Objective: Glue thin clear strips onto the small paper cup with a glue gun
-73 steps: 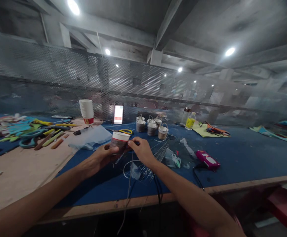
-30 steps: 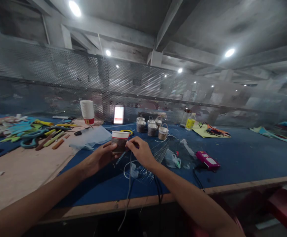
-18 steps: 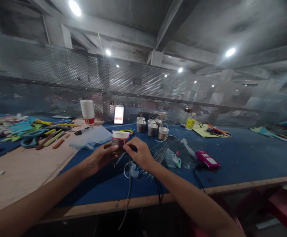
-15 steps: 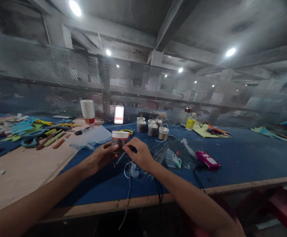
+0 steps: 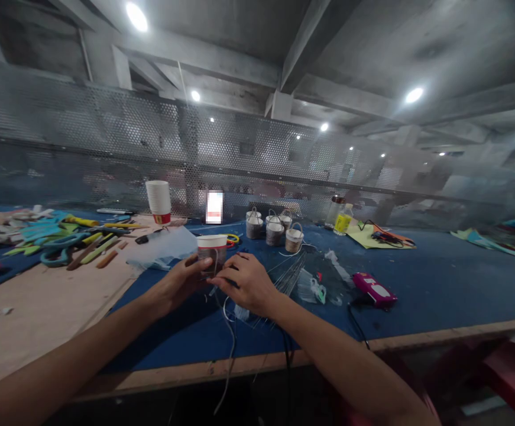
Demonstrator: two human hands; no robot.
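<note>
My left hand (image 5: 181, 283) is wrapped round a small paper cup (image 5: 211, 251) with a white rim, a red band and a brown wrapped body, held just above the blue table mat (image 5: 439, 284). My right hand (image 5: 245, 281) is closed in a pinch against the cup's right side, on a thin wire (image 5: 229, 331) that loops and hangs down over the table edge. A bundle of straight wires (image 5: 290, 276) lies just right of my right hand.
Several finished small cup baskets (image 5: 275, 229) stand behind. A stack of paper cups (image 5: 158, 201) is at the back left, with scissors and coloured scraps (image 5: 57, 242) on the wooden board. A pink glue gun (image 5: 373, 290) and bottles (image 5: 340, 218) lie right. A perforated metal screen (image 5: 106, 148) closes the back.
My right hand has slid left and down along the cup's side, drawing the wire with it. The cup stays in my left hand at nearly the same spot.
</note>
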